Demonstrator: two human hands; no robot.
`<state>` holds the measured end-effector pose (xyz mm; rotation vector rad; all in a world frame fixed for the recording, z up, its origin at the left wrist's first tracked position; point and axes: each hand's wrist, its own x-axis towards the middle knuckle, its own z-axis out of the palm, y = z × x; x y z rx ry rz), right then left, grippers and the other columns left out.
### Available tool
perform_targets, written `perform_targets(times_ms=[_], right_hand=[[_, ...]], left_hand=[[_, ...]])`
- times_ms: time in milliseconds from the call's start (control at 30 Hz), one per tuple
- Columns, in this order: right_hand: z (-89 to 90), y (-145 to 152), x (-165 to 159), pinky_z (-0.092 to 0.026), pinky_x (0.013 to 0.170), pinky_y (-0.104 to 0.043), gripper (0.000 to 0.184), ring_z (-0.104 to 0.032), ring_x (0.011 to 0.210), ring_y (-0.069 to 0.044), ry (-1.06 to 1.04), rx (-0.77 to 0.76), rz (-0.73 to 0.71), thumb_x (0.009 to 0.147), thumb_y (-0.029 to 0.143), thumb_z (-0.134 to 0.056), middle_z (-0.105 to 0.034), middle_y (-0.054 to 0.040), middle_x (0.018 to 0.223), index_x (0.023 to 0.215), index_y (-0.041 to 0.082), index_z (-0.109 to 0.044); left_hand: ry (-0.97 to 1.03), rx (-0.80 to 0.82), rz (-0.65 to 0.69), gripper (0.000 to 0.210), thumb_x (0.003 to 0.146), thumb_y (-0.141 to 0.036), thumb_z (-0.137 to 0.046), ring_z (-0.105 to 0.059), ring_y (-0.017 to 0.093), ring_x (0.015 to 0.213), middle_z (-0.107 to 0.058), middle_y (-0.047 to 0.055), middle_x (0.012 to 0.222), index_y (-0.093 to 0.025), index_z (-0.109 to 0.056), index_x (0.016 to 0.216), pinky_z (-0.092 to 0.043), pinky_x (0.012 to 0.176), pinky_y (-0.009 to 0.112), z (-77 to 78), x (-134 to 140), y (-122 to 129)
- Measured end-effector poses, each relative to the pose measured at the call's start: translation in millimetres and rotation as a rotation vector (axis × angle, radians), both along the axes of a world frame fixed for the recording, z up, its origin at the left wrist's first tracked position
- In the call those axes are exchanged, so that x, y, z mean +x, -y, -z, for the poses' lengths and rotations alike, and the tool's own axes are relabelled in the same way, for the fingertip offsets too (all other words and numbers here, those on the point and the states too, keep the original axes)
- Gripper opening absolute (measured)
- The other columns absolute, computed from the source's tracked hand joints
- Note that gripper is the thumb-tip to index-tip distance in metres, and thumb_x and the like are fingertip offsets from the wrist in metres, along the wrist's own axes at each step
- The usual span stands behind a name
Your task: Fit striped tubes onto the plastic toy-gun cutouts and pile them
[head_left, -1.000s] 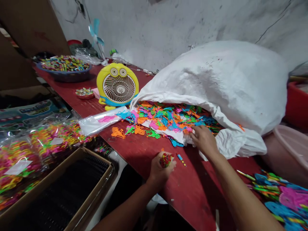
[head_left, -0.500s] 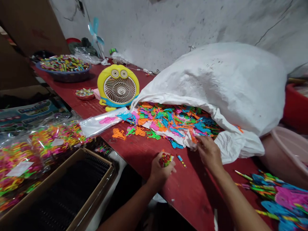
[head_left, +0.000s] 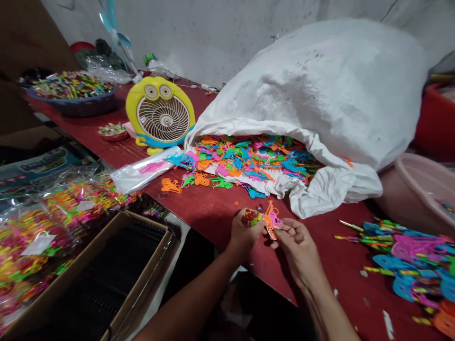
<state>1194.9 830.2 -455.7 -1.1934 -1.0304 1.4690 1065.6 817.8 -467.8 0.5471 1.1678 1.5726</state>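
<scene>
My left hand [head_left: 243,232] is closed around a bundle of short tubes [head_left: 251,217] with red ends and yellow-green wraps. Close beside it, my right hand [head_left: 296,241] pinches an orange perforated plastic toy piece [head_left: 270,226], with a pink piece [head_left: 276,219] against it. The orange piece's edge is near the left fingertips; whether they touch it I cannot tell. Beyond both hands, a big white sack [head_left: 313,94] lies on its side. Many flat plastic toy pieces [head_left: 245,158] in orange, blue, green and pink spill from its mouth.
A yellow fan [head_left: 161,113] stands left of the sack. Farther left is a blue basin [head_left: 88,106] of small tubes. At right, finished-looking toy sticks [head_left: 408,265] lie by a pink tub [head_left: 408,189]. An open carton [head_left: 140,274] and bagged toys [head_left: 28,255] sit at lower left.
My right hand has come from the sack's mouth back to my left hand, bringing the orange and pink pieces. The left hand keeps its tubes. The view has shifted slightly.
</scene>
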Motion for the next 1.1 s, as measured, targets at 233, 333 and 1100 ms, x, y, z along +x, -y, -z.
perform_targets(times_ms=[233,333,1100], right_hand=[[-0.5,8.9,18.3,-0.040,0.045,-0.019,0.039,-0.051,0.049,-0.008,0.177,-0.142,-0.261,0.073,0.047,-0.077,-0.064,-0.0029,0.066,0.084,0.012,-0.065],[-1.1,12.5,22.8,-0.039,0.045,-0.020,0.034,-0.049,0.047,-0.008,0.255,0.006,-0.142,0.077,0.048,-0.073,-0.063,-0.0005,0.062,0.082,0.015,-0.064],[6.1,35.9,-2.2,-0.043,0.051,-0.027,0.024,-0.056,0.053,-0.016,0.641,0.334,-0.014,0.090,0.048,-0.053,-0.063,-0.0009,0.067,0.093,0.024,-0.057]], left_hand=[[-0.005,0.015,0.091,0.019,0.068,-0.024,-0.069,-0.053,0.009,0.049,-0.060,-0.002,0.057,-0.016,-0.054,0.078,-0.042,0.049,0.019,2.4,7.5,6.4],[-0.010,0.033,0.071,0.024,0.066,-0.027,-0.073,-0.058,0.011,0.053,-0.059,-0.003,0.061,-0.016,-0.053,0.076,-0.045,0.052,0.020,9.8,11.8,5.9],[-0.460,0.071,0.016,0.012,0.074,-0.020,-0.065,-0.050,0.011,0.057,-0.056,-0.004,0.065,-0.021,-0.053,0.078,-0.040,0.057,0.021,21.3,13.1,9.8]])
